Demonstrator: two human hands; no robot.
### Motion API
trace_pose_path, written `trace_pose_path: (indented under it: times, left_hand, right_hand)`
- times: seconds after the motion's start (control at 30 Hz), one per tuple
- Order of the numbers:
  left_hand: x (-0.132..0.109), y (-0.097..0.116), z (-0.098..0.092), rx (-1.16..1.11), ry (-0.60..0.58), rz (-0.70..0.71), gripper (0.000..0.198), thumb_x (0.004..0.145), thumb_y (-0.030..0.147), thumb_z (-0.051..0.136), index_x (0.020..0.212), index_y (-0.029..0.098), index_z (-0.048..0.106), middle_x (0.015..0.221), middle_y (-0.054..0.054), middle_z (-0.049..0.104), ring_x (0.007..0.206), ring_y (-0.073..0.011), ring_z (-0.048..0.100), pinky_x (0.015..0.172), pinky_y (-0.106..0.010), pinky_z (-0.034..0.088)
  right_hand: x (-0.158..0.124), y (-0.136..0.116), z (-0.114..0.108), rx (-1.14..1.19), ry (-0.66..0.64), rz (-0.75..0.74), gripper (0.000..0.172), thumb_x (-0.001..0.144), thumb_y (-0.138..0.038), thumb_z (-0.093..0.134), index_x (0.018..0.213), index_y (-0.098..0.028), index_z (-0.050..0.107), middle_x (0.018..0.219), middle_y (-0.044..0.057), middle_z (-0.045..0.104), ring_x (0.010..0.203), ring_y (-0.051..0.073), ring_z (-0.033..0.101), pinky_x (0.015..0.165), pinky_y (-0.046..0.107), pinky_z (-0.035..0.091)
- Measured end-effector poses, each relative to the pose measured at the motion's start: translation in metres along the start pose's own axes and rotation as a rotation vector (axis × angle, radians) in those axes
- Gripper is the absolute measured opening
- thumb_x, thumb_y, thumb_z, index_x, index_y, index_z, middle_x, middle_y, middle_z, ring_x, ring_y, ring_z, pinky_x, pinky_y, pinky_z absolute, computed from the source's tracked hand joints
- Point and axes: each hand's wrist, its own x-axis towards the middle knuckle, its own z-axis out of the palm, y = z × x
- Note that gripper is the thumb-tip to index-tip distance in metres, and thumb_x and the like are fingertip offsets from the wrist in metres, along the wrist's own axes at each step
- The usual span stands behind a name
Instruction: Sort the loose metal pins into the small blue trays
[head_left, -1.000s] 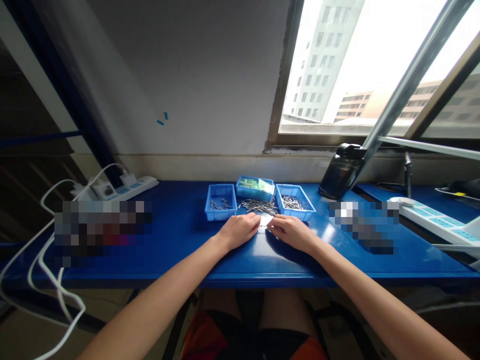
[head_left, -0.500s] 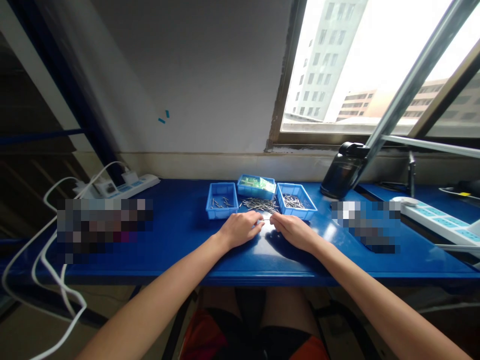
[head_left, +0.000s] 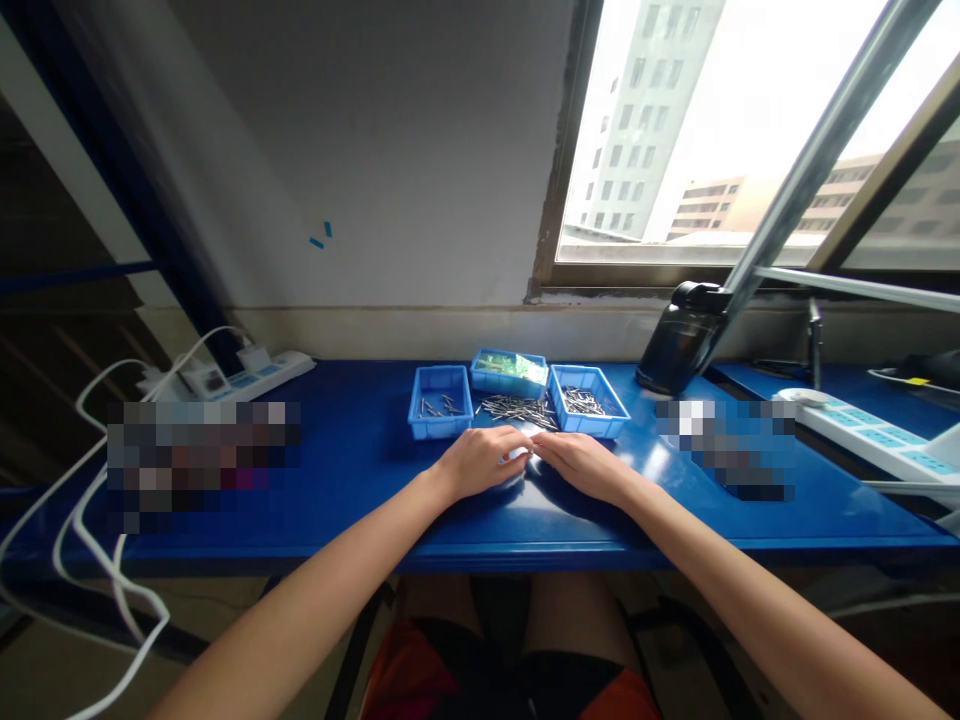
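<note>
My left hand point(head_left: 481, 458) and my right hand point(head_left: 581, 463) rest on the blue table point(head_left: 360, 480), fingertips meeting just in front of a loose pile of small metal pins point(head_left: 516, 408). Both hands have their fingers curled and pinched together on something tiny between them that I cannot make out. Behind the pile stand three blue trays: a left tray point(head_left: 440, 401) with a few pins, a middle tray point(head_left: 508, 372) holding green parts, and a right tray point(head_left: 587, 401) with many pins.
A white power strip point(head_left: 251, 371) with white cables point(head_left: 82, 540) lies at the far left. A black lamp base point(head_left: 679, 345) stands right of the trays, and another power strip point(head_left: 870, 433) sits at the right. My knees show under the table edge.
My hands have closed the small gap between them; the fingertips now touch. The thin pin seen between them half a second ago is hidden by the fingers.
</note>
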Motion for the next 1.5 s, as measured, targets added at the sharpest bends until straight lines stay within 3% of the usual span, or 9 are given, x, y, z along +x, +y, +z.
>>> trace_pose_path:
  times: [0.1,0.23,0.6,0.9,1.2,1.5]
  left_hand:
    - [0.0,0.0,0.001,0.064,-0.003,-0.092,0.017,0.085,0.028,0.046,0.094,0.019,0.057,0.083,-0.001,0.064,0.073,-0.0124,0.061,0.065,-0.021,0.046]
    - [0.001,-0.003,0.002,0.126,-0.041,-0.155,0.018,0.087,0.031,0.044,0.09,0.019,0.056,0.08,-0.001,0.065,0.073,-0.0142,0.062,0.062,-0.022,0.044]
    - [0.001,-0.006,0.006,0.16,-0.09,-0.129,0.022,0.088,0.034,0.042,0.091,0.019,0.058,0.083,-0.001,0.066,0.075,-0.0143,0.062,0.061,-0.02,0.043]
    - [0.002,0.001,0.0,0.176,-0.068,-0.235,0.019,0.088,0.031,0.041,0.09,0.019,0.055,0.076,-0.002,0.064,0.068,-0.0145,0.061,0.059,-0.021,0.044]
    - [0.002,0.0,-0.001,0.207,-0.083,-0.197,0.011,0.087,0.026,0.042,0.09,0.02,0.05,0.082,-0.001,0.065,0.071,-0.0159,0.062,0.057,-0.021,0.043]
    - [0.001,-0.002,0.002,0.233,-0.068,-0.197,0.021,0.092,0.03,0.032,0.091,0.019,0.05,0.079,-0.003,0.066,0.072,-0.0182,0.064,0.057,-0.024,0.045]
  right_hand:
    - [0.001,-0.002,-0.002,-0.017,0.022,0.04,0.03,0.093,-0.035,0.03,0.1,-0.021,0.056,0.086,0.005,0.066,0.075,0.017,0.061,0.065,0.026,0.042]
    - [0.001,-0.005,-0.004,-0.056,0.014,0.059,0.028,0.089,-0.034,0.037,0.109,-0.022,0.053,0.075,0.003,0.066,0.069,0.017,0.061,0.061,0.025,0.041]
    - [0.001,-0.005,0.001,-0.039,-0.011,-0.013,0.029,0.092,-0.034,0.032,0.099,-0.021,0.056,0.087,0.006,0.066,0.079,0.018,0.063,0.068,0.026,0.043]
    - [0.002,0.005,0.002,-0.035,0.129,0.065,0.022,0.089,-0.032,0.038,0.09,-0.02,0.057,0.079,0.004,0.065,0.066,0.014,0.059,0.06,0.023,0.041]
    - [0.0,0.005,0.003,-0.062,0.102,0.062,0.013,0.086,-0.03,0.044,0.085,-0.02,0.053,0.075,0.002,0.062,0.061,0.012,0.053,0.056,0.022,0.036]
    - [0.001,0.002,0.001,-0.098,0.072,0.099,0.033,0.093,-0.035,0.028,0.082,-0.019,0.055,0.075,0.005,0.065,0.067,0.016,0.06,0.059,0.024,0.037]
